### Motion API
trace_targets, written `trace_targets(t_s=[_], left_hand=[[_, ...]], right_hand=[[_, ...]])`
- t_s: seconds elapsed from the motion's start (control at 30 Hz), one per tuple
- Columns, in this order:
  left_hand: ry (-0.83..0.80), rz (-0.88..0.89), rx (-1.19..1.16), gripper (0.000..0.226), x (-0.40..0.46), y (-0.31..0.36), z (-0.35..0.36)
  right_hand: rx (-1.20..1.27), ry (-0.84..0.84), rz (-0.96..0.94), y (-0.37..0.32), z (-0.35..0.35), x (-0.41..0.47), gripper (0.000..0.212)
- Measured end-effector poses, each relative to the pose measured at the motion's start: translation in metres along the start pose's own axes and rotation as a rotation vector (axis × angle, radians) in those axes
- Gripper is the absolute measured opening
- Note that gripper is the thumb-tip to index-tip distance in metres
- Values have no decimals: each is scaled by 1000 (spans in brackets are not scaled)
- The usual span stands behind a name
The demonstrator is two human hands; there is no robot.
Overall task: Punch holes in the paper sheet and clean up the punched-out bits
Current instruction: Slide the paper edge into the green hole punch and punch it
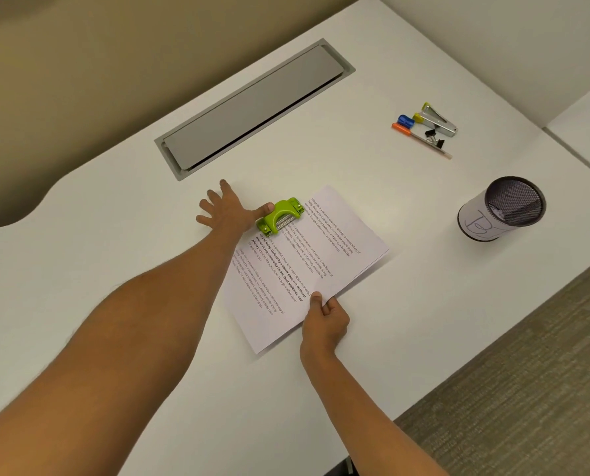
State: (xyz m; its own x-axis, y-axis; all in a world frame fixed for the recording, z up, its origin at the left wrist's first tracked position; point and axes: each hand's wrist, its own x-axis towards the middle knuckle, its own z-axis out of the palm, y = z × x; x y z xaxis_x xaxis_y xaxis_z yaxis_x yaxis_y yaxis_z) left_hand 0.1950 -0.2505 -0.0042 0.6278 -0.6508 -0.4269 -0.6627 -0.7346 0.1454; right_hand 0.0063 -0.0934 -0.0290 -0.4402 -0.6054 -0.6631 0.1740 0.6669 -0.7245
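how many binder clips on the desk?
2, as far as the view shows: both black binder clips lie touching, between the orange pen and the metal stapler. More could be hidden behind that cluster.

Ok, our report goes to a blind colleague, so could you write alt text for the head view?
The left hand, fingers spread, thumb against a lime-green plastic hole punch sitting over the far edge of printed white paper sheets, whose near corner the right hand pinches, on a white desk.
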Motion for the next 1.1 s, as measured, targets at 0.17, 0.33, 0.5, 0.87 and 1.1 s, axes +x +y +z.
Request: trace_targets(t_s=[0.17, 0.33, 0.5, 0.87, 1.1], left_hand=[[17, 2, -5, 126, 3, -4, 5], [52, 65, -5, 125, 6, -7, 9], [70, 96, -2, 126, 10, -8, 11], [92, 104, 42, 117, -3, -3, 11], [92, 96, 99, 121, -6, -1, 4]], right_hand=[[-5, -23, 0, 3, 1, 3, 31], [8, -35, -17, 7, 1, 5, 30], [22, -38, -14, 8, 0, 5, 26], [8, -60, -25, 10, 0, 6, 31], [-12, -87, -14, 3, -4, 5, 39]])
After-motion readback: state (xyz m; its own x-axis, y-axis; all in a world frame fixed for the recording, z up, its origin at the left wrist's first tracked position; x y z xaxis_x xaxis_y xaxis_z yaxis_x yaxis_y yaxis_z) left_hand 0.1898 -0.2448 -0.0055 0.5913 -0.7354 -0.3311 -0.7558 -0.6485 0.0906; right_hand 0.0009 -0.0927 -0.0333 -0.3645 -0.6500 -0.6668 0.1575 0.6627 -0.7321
